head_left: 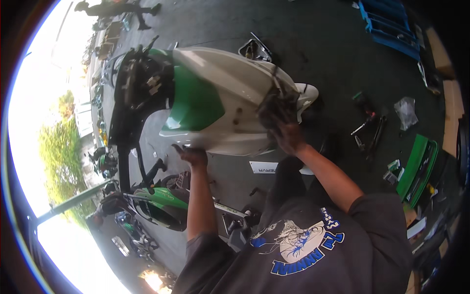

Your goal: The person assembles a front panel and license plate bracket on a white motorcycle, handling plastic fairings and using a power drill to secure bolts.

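Observation:
A white and green body panel (235, 83) of a scooter or motorcycle stands in front of me, its surface glossy. My right hand (288, 136) presses a dark, crumpled, cloth-like bundle (274, 105) against the right part of the panel; blur hides its exact kind. At the panel's near edge is my left hand (194, 156), thumb stretched out and apart, other fingers smeared and partly hidden. Left of the panel sit the dark handlebar and instrument area (147, 81). Whether my left hand touches the panel I cannot tell.
A green motorcycle (164, 203) stands close by my left forearm. Tools (364, 122), a clear plastic bag (406, 112) and a green panel (416, 169) lie on the right. A blue toolbox (389, 27) is at far right. Another person (117, 9) is at far left.

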